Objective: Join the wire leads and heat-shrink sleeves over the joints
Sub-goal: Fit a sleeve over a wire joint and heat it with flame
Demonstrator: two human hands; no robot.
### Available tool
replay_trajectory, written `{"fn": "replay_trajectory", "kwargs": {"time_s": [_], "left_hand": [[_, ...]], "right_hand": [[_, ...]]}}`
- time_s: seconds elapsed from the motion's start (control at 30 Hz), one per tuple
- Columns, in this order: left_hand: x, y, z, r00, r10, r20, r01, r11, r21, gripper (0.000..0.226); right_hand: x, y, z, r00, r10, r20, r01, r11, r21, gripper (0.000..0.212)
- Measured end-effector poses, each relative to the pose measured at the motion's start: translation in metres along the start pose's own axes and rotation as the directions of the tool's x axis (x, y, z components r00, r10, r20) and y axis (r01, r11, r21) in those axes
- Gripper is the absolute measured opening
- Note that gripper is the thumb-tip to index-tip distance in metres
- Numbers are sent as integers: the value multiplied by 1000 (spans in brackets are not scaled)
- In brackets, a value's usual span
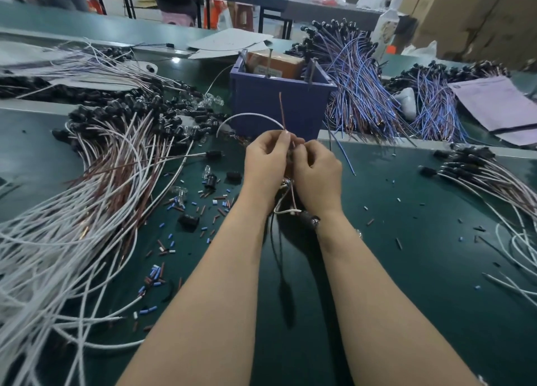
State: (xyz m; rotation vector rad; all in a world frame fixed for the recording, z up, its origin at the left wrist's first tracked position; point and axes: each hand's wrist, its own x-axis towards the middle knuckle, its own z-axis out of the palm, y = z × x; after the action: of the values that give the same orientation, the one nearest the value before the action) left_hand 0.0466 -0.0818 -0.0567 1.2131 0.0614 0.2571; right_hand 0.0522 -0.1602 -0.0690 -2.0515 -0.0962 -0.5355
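We work just above the mat [406,240], in front of the blue bin [279,104], with both hands brought together at the fingertips. Our left hand [266,159] has its thumb and forefinger closed on the brown lead [281,109], right at its foot. From that pinch the lead stands almost upright, and its free end points up and away from us against the bin wall. The white lead [250,115] leaves the same spot and bows out to the left in a wide arc.

Our right hand [318,173] curls its fingers in against the left's, touching them. We cannot tell what it holds, because the knuckles hide the place where the leads meet. More white and brown wire hangs below the hands, down to a black part [309,220] near the right wrist.

So the joint lies between the two sets of fingertips, with the brown lead's long axis running upward from it. We judge the twist is in hand and no sleeve is over it yet. Any sleeve would have to go on over that free upper end and slide down. The loose sleeves [154,272] lie scattered on the mat well to the left, nearer our left hand, which is busy.
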Motion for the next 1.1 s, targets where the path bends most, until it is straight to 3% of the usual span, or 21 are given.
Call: {"fn": "replay_trajectory", "kwargs": {"time_s": [0.1,0.2,0.33,0.53,0.67,0.83,1.03,1.1], "left_hand": [[1,2,-2,999,-37,-2,37,997,-73,21],[1,2,-2,985,-103,140,125,980,-157,23],[-2,1,-1,921,-183,344,215,975,-58,24],[-3,5,-7,806,-250,536,290,957,11,26],[-3,5,-9,812,-297,502,315,948,52,21],[1,4,-11,835,-281,473,284,957,67,22],[1,8,-14,843,-283,458,295,954,48,20],[2,11,-16,862,-279,424,304,953,9,19]], "right_hand": [[3,-1,-2,992,117,-45,-107,979,173,14],[7,-1,-6,963,266,-40,-225,879,420,18],[8,-4,-11,935,345,83,-320,719,617,34],[12,-2,-24,879,321,353,-468,436,769,28],[14,-3,-27,869,293,399,-476,272,836,21],[17,2,-30,876,230,424,-434,-8,901,22],[19,8,-34,868,337,365,-364,-71,929,21],[22,10,-37,858,416,300,-322,-19,946,17]]}}
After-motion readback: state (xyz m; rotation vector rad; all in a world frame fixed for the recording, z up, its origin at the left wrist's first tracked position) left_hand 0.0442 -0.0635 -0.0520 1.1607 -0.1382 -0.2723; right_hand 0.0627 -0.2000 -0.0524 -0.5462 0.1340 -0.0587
